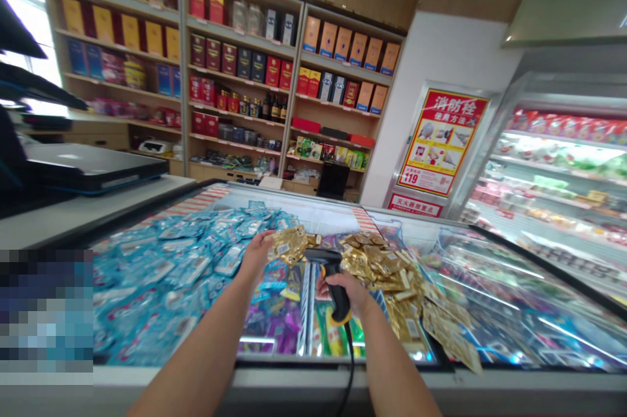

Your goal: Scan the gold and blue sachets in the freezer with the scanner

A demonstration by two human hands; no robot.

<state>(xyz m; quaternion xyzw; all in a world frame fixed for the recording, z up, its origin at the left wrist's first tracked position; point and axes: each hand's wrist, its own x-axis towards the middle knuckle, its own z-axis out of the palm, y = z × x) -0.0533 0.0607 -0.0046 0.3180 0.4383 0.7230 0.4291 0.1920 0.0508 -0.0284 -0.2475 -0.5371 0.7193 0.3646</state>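
Note:
My left hand (258, 253) pinches a gold foil packet (290, 244) by its left edge, with a pale label on the side turned toward me. Wrapped round the grip of a black and yellow barcode scanner (336, 286) is my right hand (350, 291). The scanner's head points left toward the packet, and its black cord (350, 365) hangs down over the freezer edge. Many blue packets (181, 273) lie heaped on the glass to the left. On the right, more gold packets (386, 260) form a second pile, spilling toward the front edge.
Below the packets is a glass-topped chest freezer (313, 365) with colourful goods inside. A counter with a flat silver-topped device (93, 162) stands at left. Shelves of boxes (235, 64) line the back. A red poster (443, 136) and a lit refrigerated display (558, 188) are at right.

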